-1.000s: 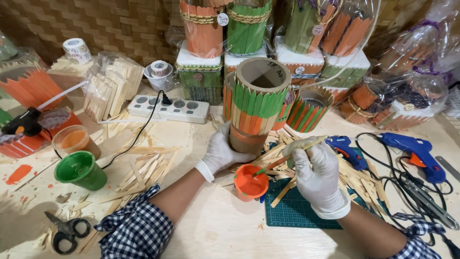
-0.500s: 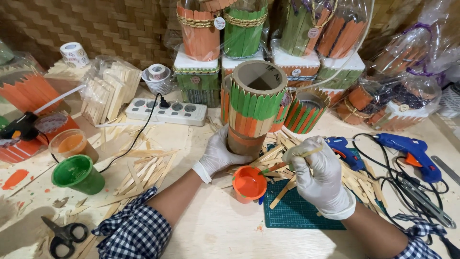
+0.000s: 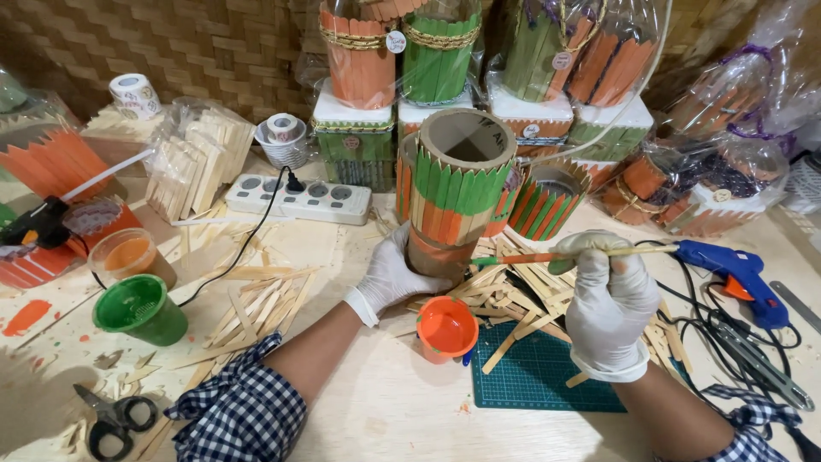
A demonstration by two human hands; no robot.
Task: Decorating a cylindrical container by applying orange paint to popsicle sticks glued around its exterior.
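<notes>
Painting step was underway: left hand (image 3: pixel 389 278) clamped the stick-covered tube (image 3: pixel 453 201), right hand (image 3: pixel 605 304) pinched the brush (image 3: pixel 564 255), tip needing steady contact next.

Open table (image 3: pixel 385 419) near the front edge; farther back, blocked by loose sticks (image 3: pixel 522 295), orange paint cup (image 3: pixel 446 328), glue gun (image 3: pixel 731 269), wrapped holders (image 3: pixel 445 51).
</notes>
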